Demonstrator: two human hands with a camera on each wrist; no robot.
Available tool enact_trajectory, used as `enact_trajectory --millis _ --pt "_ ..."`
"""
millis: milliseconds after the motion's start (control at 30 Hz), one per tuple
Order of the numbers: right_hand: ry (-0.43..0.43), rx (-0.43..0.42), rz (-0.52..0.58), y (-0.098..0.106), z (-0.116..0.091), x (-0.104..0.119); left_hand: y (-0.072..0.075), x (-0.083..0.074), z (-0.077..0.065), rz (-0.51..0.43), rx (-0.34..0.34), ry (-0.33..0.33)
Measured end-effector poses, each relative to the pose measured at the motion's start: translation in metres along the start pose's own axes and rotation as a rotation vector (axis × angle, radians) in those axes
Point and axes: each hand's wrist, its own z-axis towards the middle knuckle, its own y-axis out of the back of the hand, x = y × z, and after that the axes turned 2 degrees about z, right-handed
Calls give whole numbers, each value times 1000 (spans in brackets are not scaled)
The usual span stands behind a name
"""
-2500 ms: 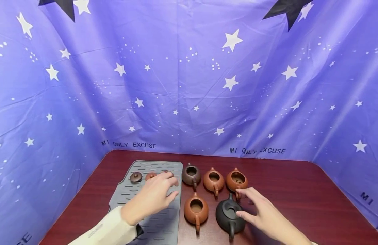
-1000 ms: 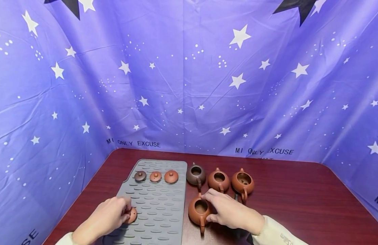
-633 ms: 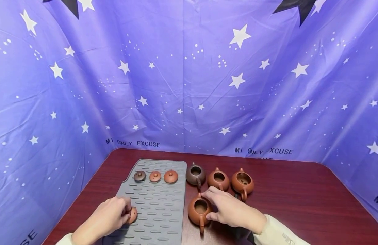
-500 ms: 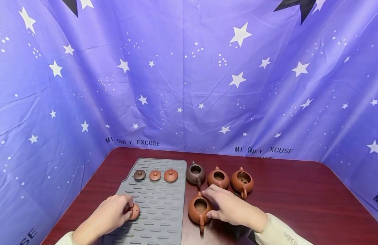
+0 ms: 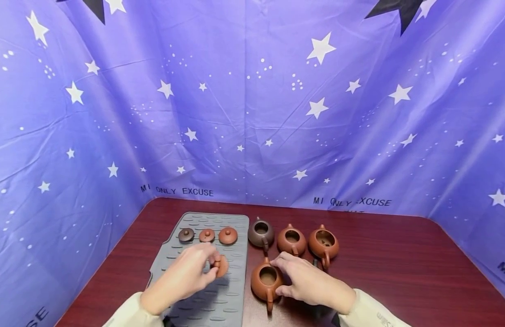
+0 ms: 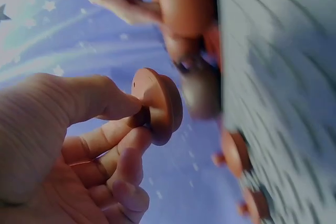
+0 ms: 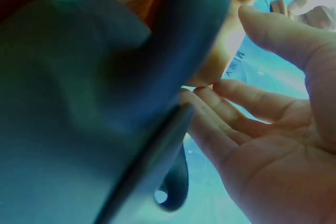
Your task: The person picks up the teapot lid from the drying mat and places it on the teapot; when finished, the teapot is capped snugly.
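Note:
My left hand [image 5: 191,272] pinches a reddish-brown teapot lid [image 6: 157,106] by its knob between thumb and fingers, tilted on edge above the grey mat [image 5: 203,309]. On the table right of the mat stands a lidless orange-brown teapot [image 5: 260,288], its opening upward and handle toward me. Around its right side my right hand [image 5: 309,281] holds it, fingers by the spout and thumb near the handle. Under the right forearm a black teapot [image 7: 68,93] is mostly hidden in the head view; it fills the left of the right wrist view.
Three lids, one dark brown [image 5: 186,235], one small orange [image 5: 207,235] and one larger orange [image 5: 227,235], lie in a row on the mat's far part. Behind the held pot stand three lidless teapots: a dark brown one [image 5: 256,240] and two orange-brown ones [image 5: 286,243]. A starry curtain [image 5: 244,113] surrounds the table.
Within the last half second my left hand has lifted the lid and moved it right across the mat. Before that it reached the lid at the mat's left; the right hand moved from the black pot.

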Motion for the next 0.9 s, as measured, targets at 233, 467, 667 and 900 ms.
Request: enact_trajectory --millis 233,467,667,900 --pt "-33 -33 -58 6 5 -3 -16 -31 41 -70 22 -81" --pt "-44 -12 -43 1 5 -1 -36 -48 57 -52 71 -126" --pt "-36 -21 -67 -4 4 1 -50 -54 59 -7 54 -163" --pt "-9 -50 -55 -5 -2 0 -58 -60 61 16 56 -177"
